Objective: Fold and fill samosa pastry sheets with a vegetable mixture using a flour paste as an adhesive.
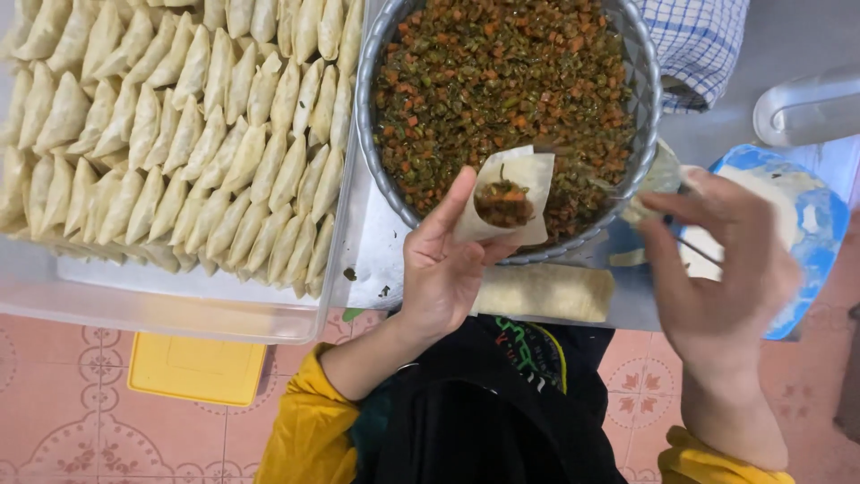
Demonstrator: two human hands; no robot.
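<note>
The left hand (439, 269) cups a pastry cone (506, 199) partly filled with vegetable mix, fingers curled round its base, just over the near rim of a round metal pan (369, 108) of chopped filling. The right hand (717, 269) (blurred) pinches a thin utensil (690, 244) above a blue-rimmed plate (829, 224). Rolled wrappers (542, 291) lie below the pan; a clear tray (179, 314) of folded triangular pastries (179, 134) sits alongside.

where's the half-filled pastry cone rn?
Head view, centre: pastry cone held in the left hand, over the near rim of the metal filling bowl.
</note>
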